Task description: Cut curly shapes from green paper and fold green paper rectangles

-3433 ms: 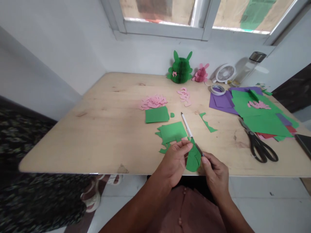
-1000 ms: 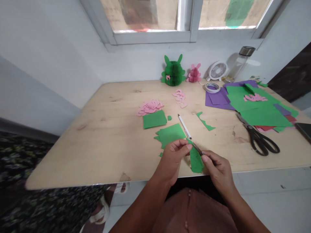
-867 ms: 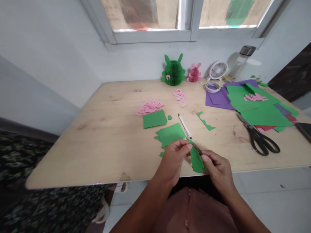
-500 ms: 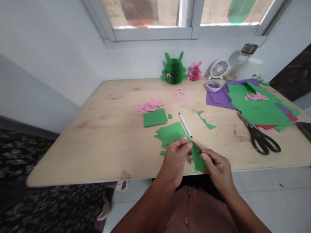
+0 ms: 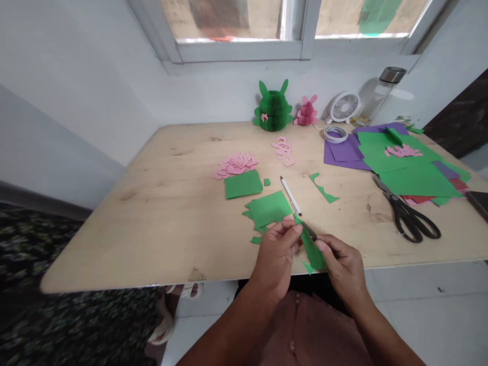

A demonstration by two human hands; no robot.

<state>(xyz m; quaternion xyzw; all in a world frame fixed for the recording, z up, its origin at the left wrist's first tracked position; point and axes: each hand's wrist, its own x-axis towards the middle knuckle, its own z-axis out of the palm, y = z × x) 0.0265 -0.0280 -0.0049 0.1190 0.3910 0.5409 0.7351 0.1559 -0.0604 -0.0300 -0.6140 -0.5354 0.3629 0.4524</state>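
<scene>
The bench (image 5: 168, 203) is filling most of the view. Over on the right, green sheets (image 5: 423, 180) are lying across purple sheets (image 5: 345, 152), and in front of them black-handled scissors (image 5: 399, 205) are resting, blades pointing away from the person. At the near edge, the left hand (image 5: 277, 254) and the right hand (image 5: 345, 262) are working close together. Just beyond the left hand, green cards (image 5: 271, 207) are lying in a pile.

And here's the green paper piece (image 5: 311, 251), sitting between both hands, its lower end reaching the bench's edge. Its long axis is running from the left fingertips toward the person's body, leaning slightly right. A white pen (image 5: 291, 195) is lying just past its far end.

The left fingers are clamping that far end; the right fingers are gripping a dark-bladed tool (image 5: 310, 231), its handle hidden. The blade is lying along the piece's right side, pointing toward the pinch, while the right hand is staying nearer the low end. Whether it's biting in, I'm not able to tell.
</scene>
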